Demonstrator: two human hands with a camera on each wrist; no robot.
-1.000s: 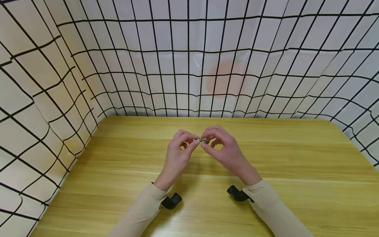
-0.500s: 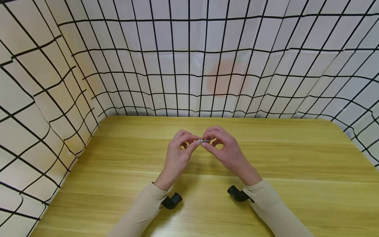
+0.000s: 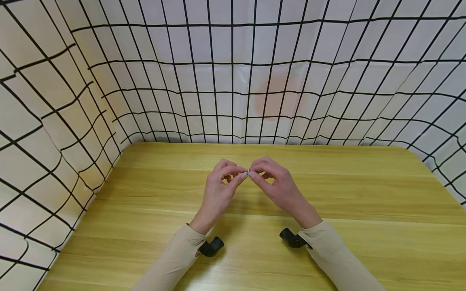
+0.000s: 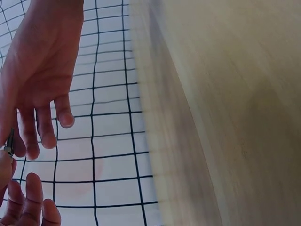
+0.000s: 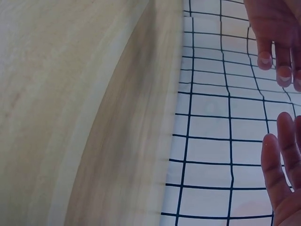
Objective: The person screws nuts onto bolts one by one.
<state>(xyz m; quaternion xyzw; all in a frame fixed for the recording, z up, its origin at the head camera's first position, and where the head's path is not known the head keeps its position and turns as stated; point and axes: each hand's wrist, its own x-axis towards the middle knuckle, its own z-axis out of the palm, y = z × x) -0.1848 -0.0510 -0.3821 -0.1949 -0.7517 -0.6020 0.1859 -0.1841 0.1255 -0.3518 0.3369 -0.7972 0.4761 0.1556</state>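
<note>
A small silvery metal bolt [image 3: 246, 172] is held between my two hands above the table. At its left end, the thumb and forefinger of my left hand [image 3: 219, 186] pinch it. My right hand [image 3: 279, 190] pinches the other end, its fingertips covering most of the shank. In the left wrist view the bolt [image 4: 10, 145] shows a slim shank and a wider, nut-like part beside a thumb. The other fingers of both hands are spread away from it. The right wrist view leaves the bolt out of frame.
Under the hands lies a wooden table [image 3: 233, 258] with a yellowish grain. White walls with a black grid [image 3: 204, 76] stand behind it and at both sides. A black wrist camera [image 3: 211, 247] is on the left sleeve, another black camera [image 3: 292, 237] on the right.
My right fingertips have moved closer to the left ones and now cover the bolt's shank, which stuck out plainly before. The left hand has stayed about where it was.
</note>
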